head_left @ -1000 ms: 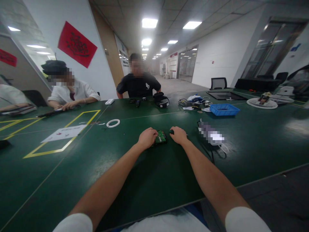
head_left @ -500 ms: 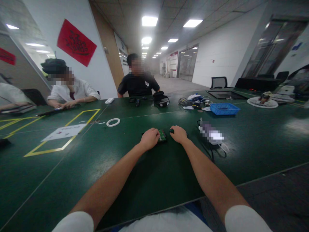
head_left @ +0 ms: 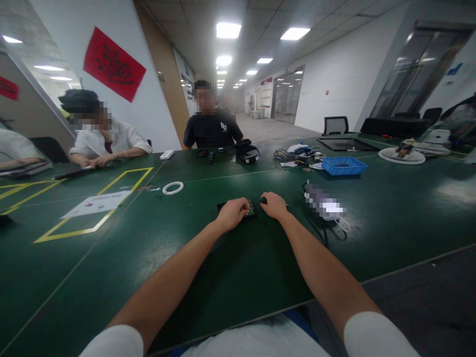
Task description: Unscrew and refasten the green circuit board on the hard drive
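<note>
A small, flat circuit board [head_left: 252, 208], green with dark edges, lies mid-scene on the table [head_left: 238, 282]. The left hand [head_left: 234, 212] partly covers it, fingers bent; whether they grip, I cannot tell. Rightward, the right hand [head_left: 274, 206] clasps a dark handle [head_left: 264, 200].

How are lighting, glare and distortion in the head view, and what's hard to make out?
Head view: ceiling lights blown out to white; pale glare on the green table at far right; wide-angle distortion slanting the walls; circuit board, partly covered by the left hand, too small and dim for detail.
</note>
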Action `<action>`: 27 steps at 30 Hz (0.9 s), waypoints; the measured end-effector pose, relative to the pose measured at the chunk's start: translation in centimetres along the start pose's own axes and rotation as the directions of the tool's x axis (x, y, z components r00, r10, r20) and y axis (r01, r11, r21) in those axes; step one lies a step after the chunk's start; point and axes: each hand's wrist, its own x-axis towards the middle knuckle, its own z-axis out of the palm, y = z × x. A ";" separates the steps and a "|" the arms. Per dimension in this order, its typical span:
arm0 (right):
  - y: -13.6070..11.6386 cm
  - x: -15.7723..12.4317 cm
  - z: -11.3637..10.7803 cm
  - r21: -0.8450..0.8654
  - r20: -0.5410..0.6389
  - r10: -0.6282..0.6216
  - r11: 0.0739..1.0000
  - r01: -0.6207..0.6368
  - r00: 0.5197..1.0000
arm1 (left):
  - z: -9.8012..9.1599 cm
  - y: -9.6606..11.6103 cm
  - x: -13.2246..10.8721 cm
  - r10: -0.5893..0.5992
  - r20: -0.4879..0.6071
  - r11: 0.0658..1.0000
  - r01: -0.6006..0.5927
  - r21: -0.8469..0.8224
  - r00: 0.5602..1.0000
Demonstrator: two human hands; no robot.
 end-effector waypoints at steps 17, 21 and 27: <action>-0.2 -0.1 -0.2 -0.002 0.015 0.021 1.000 -0.021 1.000 | 0.0 0.2 0.0 0.067 0.054 0.989 -0.074 0.131 0.996; -0.3 -0.1 -0.2 -0.006 0.020 0.023 1.000 -0.023 1.000 | -0.3 0.3 0.1 0.074 0.038 0.990 -0.078 0.118 0.997; -0.4 -0.2 -0.4 -0.005 0.019 0.018 1.000 -0.018 1.000 | -0.5 0.2 0.1 0.068 0.031 0.993 -0.070 0.096 0.997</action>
